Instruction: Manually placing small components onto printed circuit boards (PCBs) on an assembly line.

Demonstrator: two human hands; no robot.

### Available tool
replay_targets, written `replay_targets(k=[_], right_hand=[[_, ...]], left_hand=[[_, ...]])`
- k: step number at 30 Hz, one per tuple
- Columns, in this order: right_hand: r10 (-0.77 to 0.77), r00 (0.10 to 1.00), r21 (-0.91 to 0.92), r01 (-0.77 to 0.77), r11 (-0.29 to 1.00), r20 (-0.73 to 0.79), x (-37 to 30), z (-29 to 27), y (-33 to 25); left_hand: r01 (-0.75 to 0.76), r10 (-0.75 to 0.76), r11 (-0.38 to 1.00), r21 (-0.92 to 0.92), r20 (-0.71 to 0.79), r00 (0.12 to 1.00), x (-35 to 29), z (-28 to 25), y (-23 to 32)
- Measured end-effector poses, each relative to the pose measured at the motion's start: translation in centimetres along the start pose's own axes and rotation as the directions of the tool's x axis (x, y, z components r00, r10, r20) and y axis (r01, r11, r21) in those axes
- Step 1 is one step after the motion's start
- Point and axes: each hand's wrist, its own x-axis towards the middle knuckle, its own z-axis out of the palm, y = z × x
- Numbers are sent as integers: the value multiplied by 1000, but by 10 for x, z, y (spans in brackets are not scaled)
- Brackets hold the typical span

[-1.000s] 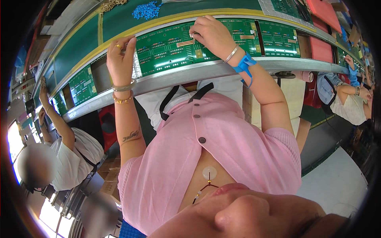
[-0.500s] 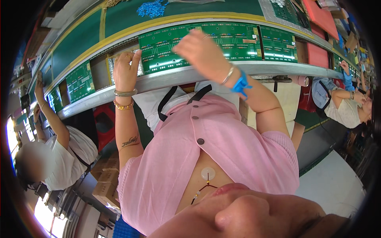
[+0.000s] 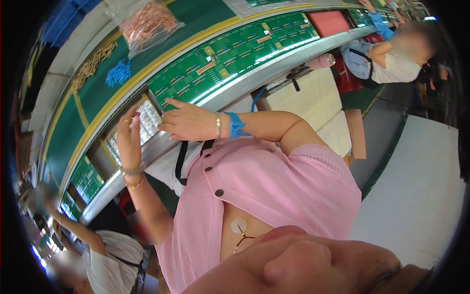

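Observation:
My left hand (image 3: 129, 144) is raised beside a silver foil-covered piece (image 3: 150, 121) in the line, its fingers drawn together. Whatever lies between those fingertips is too small to make out. Palm down, my right hand (image 3: 188, 122) reaches over the metal rail (image 3: 235, 93), fingers stretched out and parted, with no held thing showing. Its fingertips are near the left end of a green circuit board (image 3: 196, 73) fitted with small resistors and white parts. Further right along the rail, a second green circuit board (image 3: 289, 30) carries similar parts.
Beyond the rail lie a pile of small blue parts (image 3: 118, 73), a pile of tan parts (image 3: 93, 66) and a clear bag of copper-coloured pieces (image 3: 149, 24). A pink block (image 3: 330, 23) sits in the line. Co-workers are at left (image 3: 110, 259) and right (image 3: 399, 61).
The view has swung left, and the boards have shifted within it. My right hand has come from above the board down to its left end, close to my left hand.

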Motion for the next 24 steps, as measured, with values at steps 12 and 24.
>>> replay_targets(k=[12, 24], right_hand=[[547, 825, -141, -564, 813, -146, -111, -91, 68], [396, 909, -182, -414, 892, -127, -40, -102, 79]], left_hand=[[-350, 741, 31, -936, -213, 636, -42, -97, 153], [-651, 887, 121, -749, -213, 410, -72, -109, 179]])
